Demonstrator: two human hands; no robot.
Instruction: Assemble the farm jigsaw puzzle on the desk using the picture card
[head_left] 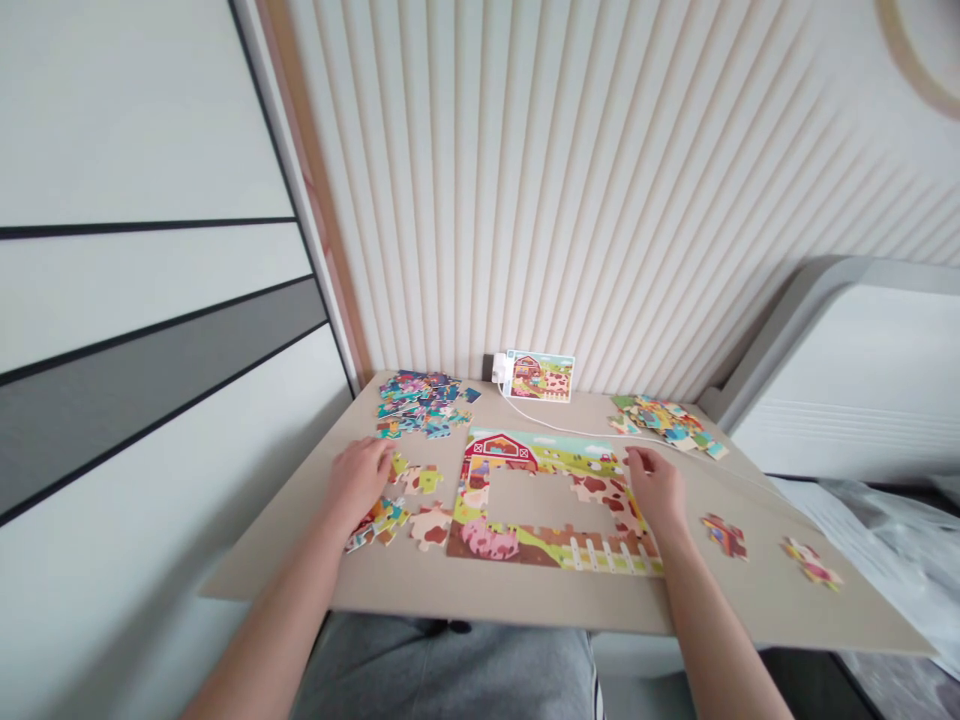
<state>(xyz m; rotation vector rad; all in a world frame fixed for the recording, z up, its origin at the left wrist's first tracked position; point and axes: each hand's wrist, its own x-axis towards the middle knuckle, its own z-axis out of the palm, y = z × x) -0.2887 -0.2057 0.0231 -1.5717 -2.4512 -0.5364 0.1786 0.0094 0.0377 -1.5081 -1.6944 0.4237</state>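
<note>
A farm jigsaw puzzle (504, 540) lies in front of me, its border joined around an open middle, with a red barn, a pink pig, a brown-patched cow and a white fence. At its left, my left hand (361, 480) is closed at a green-edged puzzle piece (398, 465); its fingertips are partly hidden. Beside that hand lie a cream and green piece (429, 479), a brown-patched piece (430, 526) and a small heap of pieces (386, 518). My right hand (657, 486) has its fingers curled together at the puzzle's upper right edge; anything inside them is hidden.
A picture card (541, 377) of the farm scene leans against the ribbed wall, next to a white plug (500, 368) with a cable. Dark blue pieces (424, 400) are heaped back left, mixed ones (667, 422) back right. Loose pieces (725, 536) lie at the right.
</note>
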